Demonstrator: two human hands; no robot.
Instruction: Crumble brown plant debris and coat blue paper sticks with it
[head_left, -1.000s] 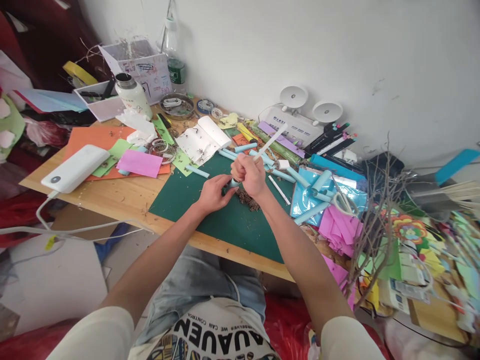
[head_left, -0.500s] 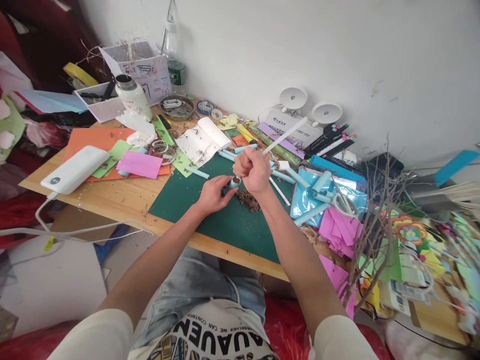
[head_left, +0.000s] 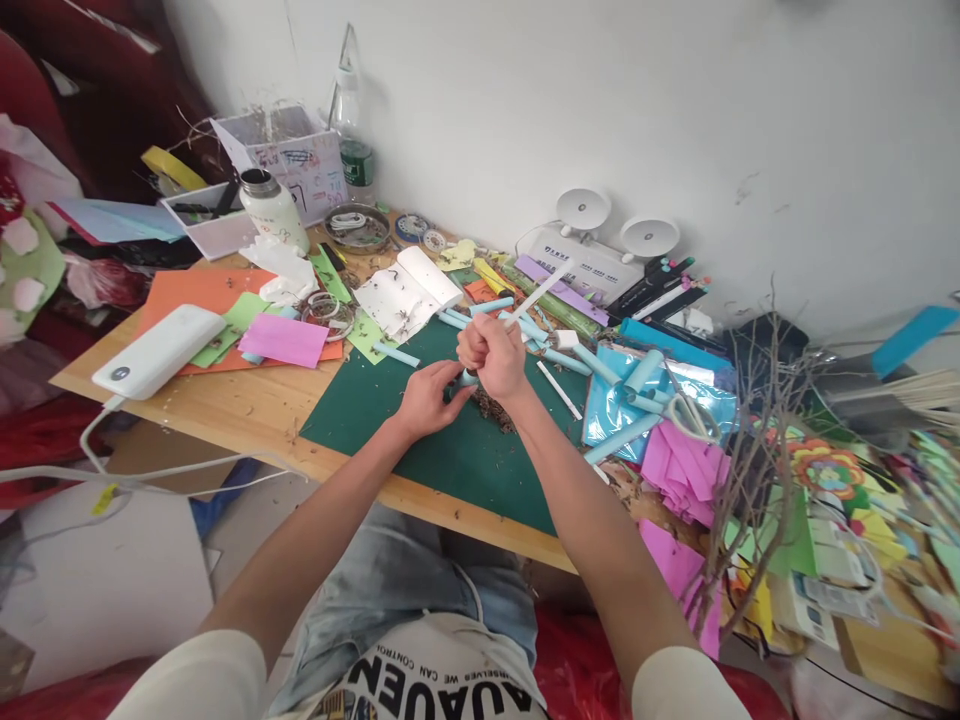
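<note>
While left fingers (head_left: 443,373) pinch 1 blue tube (head_left: 468,378), right fingers (head_left: 474,343) clench 1 white stick (head_left: 541,292)

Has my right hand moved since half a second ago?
Yes. Judged against the green mat, your right hand, holding the white stick, has shifted left, closer to your left hand.

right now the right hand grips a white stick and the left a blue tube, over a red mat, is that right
No: the mat is dark green, not red, as the head view shows. The rest holds: the right hand grips a white stick, the left hand a blue tube.
</note>
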